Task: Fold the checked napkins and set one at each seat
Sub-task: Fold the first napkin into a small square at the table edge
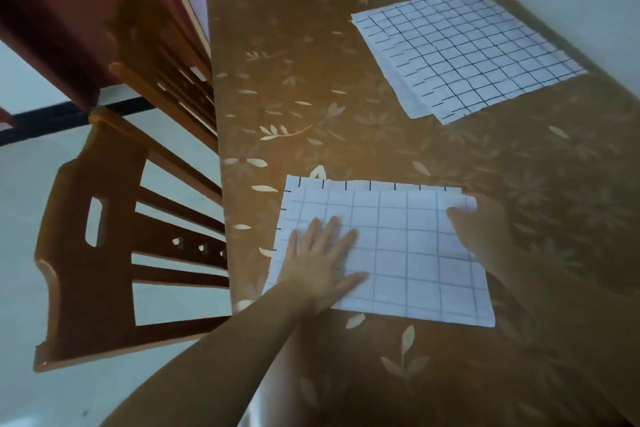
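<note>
The napkin being folded lies close to the near left corner of the surface, just in from the left edge. It is white with thin dark lines that make squares. It looks folded over once. The top layer does not quite cover the bottom one, so a thin strip of the bottom layer shows along the far side and the left side. The left hand lies flat on the left part of the napkin and presses it down, with its fingers straight and spread apart. The right hand is at the far right corner of the top layer and touches it. That hand is blurry, so I cannot tell if its fingers pinch the corner or only rest on it. Near the far right edge of the surface lies a small pile of napkins, open and flat, well apart from the hands. I think the job has only begun: this napkin is part way folded, the pile is not folded yet, and no folded napkin sits at any seat I can see. A wooden chair stands at the left edge, with a second chair farther along. I see no words or labels anywhere.
</note>
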